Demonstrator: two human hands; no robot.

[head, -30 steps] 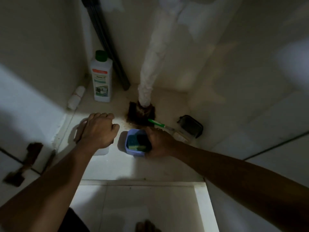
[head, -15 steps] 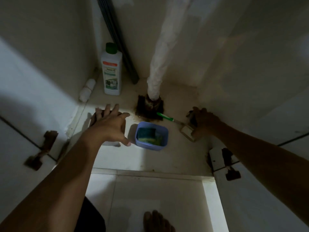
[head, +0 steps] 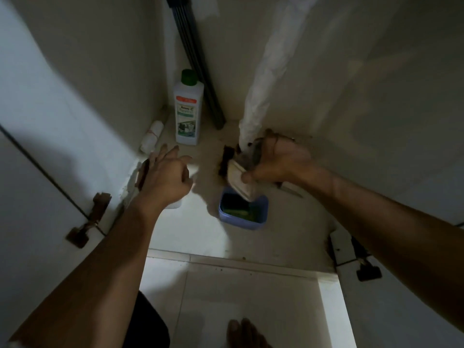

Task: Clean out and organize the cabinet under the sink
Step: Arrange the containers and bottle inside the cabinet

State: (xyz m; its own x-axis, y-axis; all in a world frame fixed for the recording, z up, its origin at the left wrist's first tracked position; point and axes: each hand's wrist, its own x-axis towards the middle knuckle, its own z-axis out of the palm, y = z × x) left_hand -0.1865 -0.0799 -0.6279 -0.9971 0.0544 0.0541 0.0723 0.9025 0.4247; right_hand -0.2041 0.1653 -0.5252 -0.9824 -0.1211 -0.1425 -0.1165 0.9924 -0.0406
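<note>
My right hand (head: 278, 159) grips a small pale box together with a dark pouch (head: 241, 175), lifted just above the blue tub (head: 242, 217) that holds green sponges on the cabinet floor. My left hand (head: 165, 174) hovers with relaxed fingers over a clear container (head: 174, 204) on the floor, holding nothing. A white bottle with a green cap (head: 188, 109) stands at the back left. A small white roll (head: 152, 135) lies by the left wall.
A white wrapped drain pipe (head: 263, 91) runs down into a dark, stained hole (head: 226, 159) in the floor. A dark ribbed hose (head: 198, 66) leans in the back corner. A thin utensil (head: 288, 188) lies right of the tub. Rusty hinges (head: 88, 222) sit on the left door frame.
My right hand has picked up the box and pouch from the right side of the floor and carried them left, above the blue tub. My left hand has stayed open over the container.
</note>
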